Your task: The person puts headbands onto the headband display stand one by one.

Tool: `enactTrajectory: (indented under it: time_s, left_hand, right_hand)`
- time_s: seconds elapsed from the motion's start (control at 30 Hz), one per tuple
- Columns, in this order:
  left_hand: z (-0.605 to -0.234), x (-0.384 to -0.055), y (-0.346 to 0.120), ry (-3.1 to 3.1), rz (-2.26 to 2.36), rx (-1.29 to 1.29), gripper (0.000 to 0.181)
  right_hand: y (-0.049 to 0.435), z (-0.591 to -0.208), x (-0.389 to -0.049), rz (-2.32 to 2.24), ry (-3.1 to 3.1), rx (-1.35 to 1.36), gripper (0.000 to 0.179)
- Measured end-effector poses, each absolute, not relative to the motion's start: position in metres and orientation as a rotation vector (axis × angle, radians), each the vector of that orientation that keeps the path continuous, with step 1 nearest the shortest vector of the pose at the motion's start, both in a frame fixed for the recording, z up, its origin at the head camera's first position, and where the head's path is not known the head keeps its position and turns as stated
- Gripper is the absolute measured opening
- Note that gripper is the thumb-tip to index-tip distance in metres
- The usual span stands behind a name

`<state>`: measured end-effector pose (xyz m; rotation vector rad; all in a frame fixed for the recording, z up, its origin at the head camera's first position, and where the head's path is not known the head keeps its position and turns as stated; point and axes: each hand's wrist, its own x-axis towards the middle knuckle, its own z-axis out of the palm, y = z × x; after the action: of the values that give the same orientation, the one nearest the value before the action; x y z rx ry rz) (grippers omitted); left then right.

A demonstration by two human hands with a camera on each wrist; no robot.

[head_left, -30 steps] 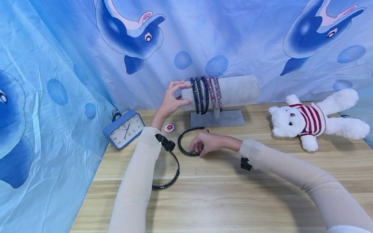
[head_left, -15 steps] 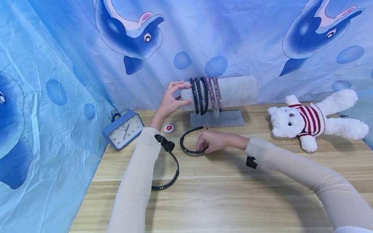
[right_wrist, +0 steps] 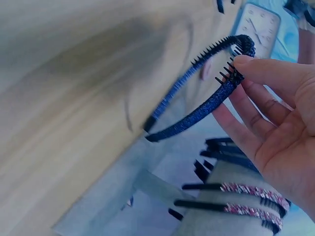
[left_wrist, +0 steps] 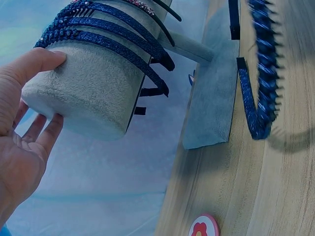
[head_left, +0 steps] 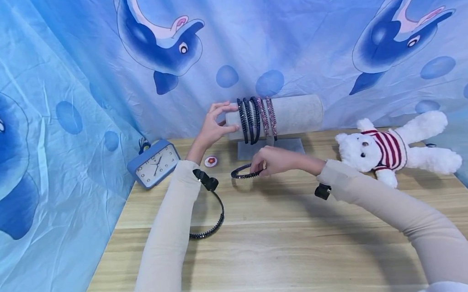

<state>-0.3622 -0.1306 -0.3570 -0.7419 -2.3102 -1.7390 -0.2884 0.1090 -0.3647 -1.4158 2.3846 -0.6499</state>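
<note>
A grey fabric headband stand stands at the back, its padded roll horizontal on a post and flat base. Three dark headbands and two pink-sparkled headbands sit around its left half. My left hand holds the roll's left end, thumb and fingertips on opposite sides. In front of the base, my right hand pinches a dark blue toothed headband by its curved band, lifted off the table. Its two free ends point toward the stand base in the right wrist view.
Another dark headband lies on the wooden table, partly under my left forearm. At left are a blue alarm clock and a round flower badge. A white teddy bear lies at right. Dolphin-print cloth hangs behind.
My right hand has raised the dark blue headband off the table, moving right and toward the stand, and the headband has tilted. My left hand has stayed on the roll's end.
</note>
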Motion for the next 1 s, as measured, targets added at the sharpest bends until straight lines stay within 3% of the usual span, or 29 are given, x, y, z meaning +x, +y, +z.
enactTrajectory:
  time_s: [0.23,1.0]
  left_hand:
    - [-0.357,-0.362,-0.130,-2.306,-1.740,-0.733,0.052]
    - [-0.357,-0.363,-0.129,-2.294,-1.756,-0.734,0.054]
  right_hand:
    - [0.123,-0.347,-0.296,-0.713,2.364,-1.431,0.022]
    - [0.188,-0.336,-0.320,-0.944,2.433,-1.035,0.032]
